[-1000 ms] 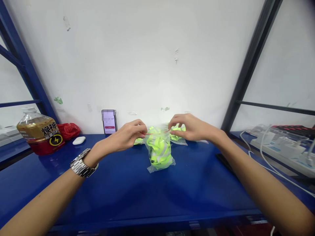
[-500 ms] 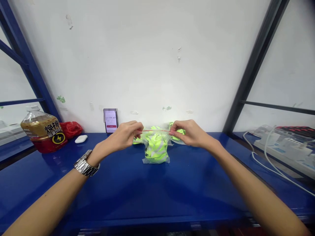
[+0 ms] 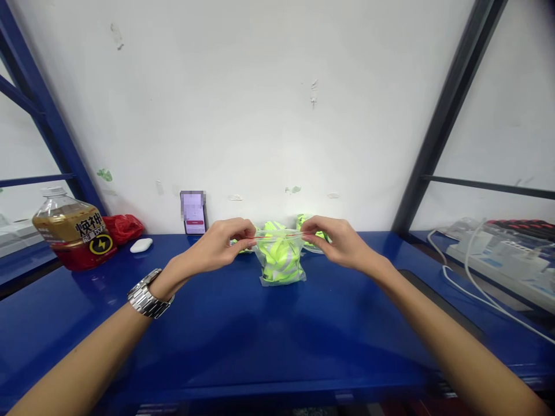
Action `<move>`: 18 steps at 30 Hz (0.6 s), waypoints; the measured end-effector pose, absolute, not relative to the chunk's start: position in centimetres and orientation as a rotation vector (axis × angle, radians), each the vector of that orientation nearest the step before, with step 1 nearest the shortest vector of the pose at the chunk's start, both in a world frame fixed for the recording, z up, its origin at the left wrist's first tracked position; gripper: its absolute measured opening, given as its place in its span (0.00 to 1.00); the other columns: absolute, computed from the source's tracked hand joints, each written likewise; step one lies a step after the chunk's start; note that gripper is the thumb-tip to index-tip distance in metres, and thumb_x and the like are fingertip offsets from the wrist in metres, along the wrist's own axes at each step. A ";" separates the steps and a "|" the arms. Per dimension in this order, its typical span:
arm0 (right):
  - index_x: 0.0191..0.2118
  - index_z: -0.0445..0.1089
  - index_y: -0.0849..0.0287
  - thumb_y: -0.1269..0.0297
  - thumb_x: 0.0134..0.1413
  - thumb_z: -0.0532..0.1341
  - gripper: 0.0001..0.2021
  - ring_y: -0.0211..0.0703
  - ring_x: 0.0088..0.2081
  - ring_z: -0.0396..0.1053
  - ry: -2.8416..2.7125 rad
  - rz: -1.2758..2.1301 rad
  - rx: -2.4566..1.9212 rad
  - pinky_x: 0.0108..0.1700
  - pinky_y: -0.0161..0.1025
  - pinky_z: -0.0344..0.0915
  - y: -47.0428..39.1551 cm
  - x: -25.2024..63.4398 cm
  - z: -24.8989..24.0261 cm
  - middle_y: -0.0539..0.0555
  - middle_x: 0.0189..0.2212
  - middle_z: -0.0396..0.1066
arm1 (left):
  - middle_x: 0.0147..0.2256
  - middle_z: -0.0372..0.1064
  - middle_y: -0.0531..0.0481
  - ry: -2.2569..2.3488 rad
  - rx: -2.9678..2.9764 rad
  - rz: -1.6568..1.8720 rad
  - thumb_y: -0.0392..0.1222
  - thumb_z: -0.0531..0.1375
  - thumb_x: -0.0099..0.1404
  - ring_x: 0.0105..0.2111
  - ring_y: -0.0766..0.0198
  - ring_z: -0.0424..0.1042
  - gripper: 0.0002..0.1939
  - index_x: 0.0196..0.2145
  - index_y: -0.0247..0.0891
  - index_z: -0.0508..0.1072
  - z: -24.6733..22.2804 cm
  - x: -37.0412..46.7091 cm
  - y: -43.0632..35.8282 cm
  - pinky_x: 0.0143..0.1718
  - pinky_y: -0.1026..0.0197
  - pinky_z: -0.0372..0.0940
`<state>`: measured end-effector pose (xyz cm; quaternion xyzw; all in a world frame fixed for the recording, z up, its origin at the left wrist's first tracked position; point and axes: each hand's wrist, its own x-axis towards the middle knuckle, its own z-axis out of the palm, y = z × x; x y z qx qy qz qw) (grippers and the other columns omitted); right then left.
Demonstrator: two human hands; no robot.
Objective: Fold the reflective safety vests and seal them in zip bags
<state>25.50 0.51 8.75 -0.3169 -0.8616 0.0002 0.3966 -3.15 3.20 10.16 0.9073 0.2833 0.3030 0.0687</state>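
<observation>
A clear zip bag with a red line along its top hangs upright between my hands, its lower edge at or just over the blue tabletop; I cannot tell if it touches. Inside is a folded neon-yellow reflective vest with silver-grey strips. My left hand pinches the bag's top left corner between thumb and fingers. At the top right corner, my right hand pinches in the same way. Behind the bag, partly hidden by it and my hands, lie more neon-yellow bundles, at least one in clear plastic.
A phone leans on the wall. Farther left are a white earbud case, a red plastic bag and a large drink bottle. On the right lie a dark flat object, white cables and power strips.
The zip bag has shifted slightly right and its lower edge has tilted a little. Both hands still pinch its top corners, the left having moved a little to the right.
</observation>
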 end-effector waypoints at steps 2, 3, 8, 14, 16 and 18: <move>0.37 0.66 0.57 0.70 0.58 0.57 0.02 0.39 0.31 0.67 -2.156 0.035 -0.798 0.32 0.37 0.62 0.4 25.3 8.7 0.52 0.31 0.70 | 0.31 0.69 0.52 0.864 2.712 0.912 0.40 0.56 0.66 0.31 0.67 0.68 0.05 0.35 0.38 0.69 10.0 -3.2 3.3 0.33 0.64 0.63; 0.36 0.66 0.57 0.70 0.58 0.58 0.02 0.39 0.31 0.67 -2.131 0.062 -0.801 0.32 0.37 0.63 0.4 25.2 8.6 0.52 0.31 0.70 | 0.31 0.69 0.52 0.870 2.702 0.923 0.39 0.56 0.66 0.30 0.67 0.68 0.04 0.34 0.38 0.69 10.0 -3.2 3.4 0.32 0.64 0.63; 0.39 0.65 0.57 0.68 0.54 0.61 0.06 0.43 0.34 0.70 -1.971 0.249 -0.838 0.35 0.40 0.66 0.7 24.9 8.1 0.53 0.31 0.71 | 0.30 0.66 0.53 0.895 2.623 1.108 0.38 0.56 0.65 0.30 0.67 0.66 0.01 0.36 0.39 0.65 9.3 -3.1 3.9 0.33 0.63 0.63; 0.41 0.65 0.58 0.66 0.51 0.64 0.11 0.42 0.32 0.70 -1.851 0.408 -0.826 0.33 0.39 0.66 1.3 24.6 7.7 0.52 0.28 0.69 | 0.31 0.64 0.53 0.808 2.409 1.146 0.40 0.58 0.64 0.32 0.66 0.67 0.13 0.45 0.41 0.59 8.9 -2.9 3.9 0.36 0.60 0.64; 0.41 0.65 0.58 0.64 0.50 0.66 0.13 0.41 0.31 0.70 -1.814 0.476 -0.819 0.32 0.39 0.66 1.4 24.7 7.6 0.51 0.27 0.69 | 0.31 0.63 0.54 0.773 2.345 1.116 0.40 0.59 0.64 0.31 0.66 0.66 0.14 0.45 0.41 0.58 9.1 -2.8 3.7 0.35 0.61 0.64; 0.41 0.65 0.58 0.62 0.49 0.67 0.15 0.41 0.30 0.70 -1.782 0.539 -0.804 0.32 0.39 0.66 1.4 24.9 7.6 0.51 0.26 0.69 | 0.31 0.62 0.55 0.740 2.286 1.076 0.40 0.59 0.64 0.30 0.68 0.65 0.15 0.45 0.42 0.57 9.3 -2.8 3.5 0.33 0.62 0.63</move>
